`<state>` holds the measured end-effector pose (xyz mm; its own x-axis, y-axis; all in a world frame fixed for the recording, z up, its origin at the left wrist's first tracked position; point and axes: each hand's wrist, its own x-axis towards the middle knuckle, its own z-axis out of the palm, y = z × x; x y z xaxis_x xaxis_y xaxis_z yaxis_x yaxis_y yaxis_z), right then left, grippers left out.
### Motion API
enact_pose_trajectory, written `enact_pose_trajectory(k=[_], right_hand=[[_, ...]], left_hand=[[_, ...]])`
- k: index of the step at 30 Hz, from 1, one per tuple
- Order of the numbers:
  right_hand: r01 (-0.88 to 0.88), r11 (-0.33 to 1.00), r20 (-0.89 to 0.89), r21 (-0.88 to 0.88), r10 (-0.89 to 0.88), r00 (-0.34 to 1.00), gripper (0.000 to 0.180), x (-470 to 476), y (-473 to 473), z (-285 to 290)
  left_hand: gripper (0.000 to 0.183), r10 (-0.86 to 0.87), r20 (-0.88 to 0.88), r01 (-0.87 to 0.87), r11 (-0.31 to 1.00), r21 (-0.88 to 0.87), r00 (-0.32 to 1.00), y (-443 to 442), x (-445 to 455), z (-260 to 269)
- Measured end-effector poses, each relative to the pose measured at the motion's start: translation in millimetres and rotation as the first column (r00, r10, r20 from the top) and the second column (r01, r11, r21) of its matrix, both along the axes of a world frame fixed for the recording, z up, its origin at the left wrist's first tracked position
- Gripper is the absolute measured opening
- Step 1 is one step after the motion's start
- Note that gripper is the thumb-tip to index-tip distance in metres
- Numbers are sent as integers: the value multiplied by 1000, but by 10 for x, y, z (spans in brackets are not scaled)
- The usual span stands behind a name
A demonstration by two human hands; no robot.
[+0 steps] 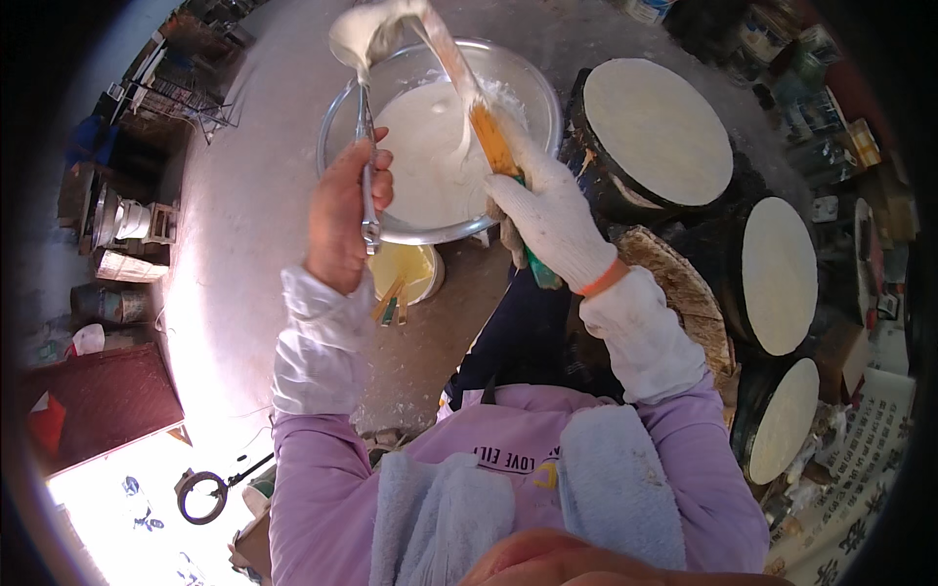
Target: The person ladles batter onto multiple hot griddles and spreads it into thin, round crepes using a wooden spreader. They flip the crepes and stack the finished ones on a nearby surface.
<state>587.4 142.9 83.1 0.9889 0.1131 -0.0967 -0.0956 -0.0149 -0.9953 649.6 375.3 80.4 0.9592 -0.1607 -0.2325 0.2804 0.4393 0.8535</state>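
My bare left hand (344,205) grips the handle of a metal ladle (364,117), its bowl raised and coated with thick white batter. In my right hand (546,198), which wears a white knitted glove, is a flat stick-like spatula (492,139) with an orange and green handle. Its far part is smeared with batter and reaches up to the ladle's bowl, where the two appear to touch. Below both tools stands a wide metal basin (549,95) partly filled with white batter (425,154). A strand of batter trails near the spatula.
Three round, black-sided griddle-like stands (659,132) with pale flat tops line the right side. Beside my leg is a rough wooden piece (670,271). A tub of yellowish liquid (425,267) holding several sticks sits below the basin. Shelves and containers (132,220) line the left wall.
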Motion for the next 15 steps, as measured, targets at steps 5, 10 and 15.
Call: enact_pose_trajectory(k=[5,10,15], right_hand=[[106,755,293,-647,118,949,64,191,-79,-1210],[49,387,184,-921,321,929,58,13,-268,-1455],[-86,91,-62,-992,233,970,47,-382,-792,-1386]], left_hand=[[31,-203,-423,-6,896,-444,883,313,348,-649],[28,-252,-525,-77,847,-525,813,320,325,-1341],[28,-242,-573,-116,848,-517,783,342,371,-1541]])
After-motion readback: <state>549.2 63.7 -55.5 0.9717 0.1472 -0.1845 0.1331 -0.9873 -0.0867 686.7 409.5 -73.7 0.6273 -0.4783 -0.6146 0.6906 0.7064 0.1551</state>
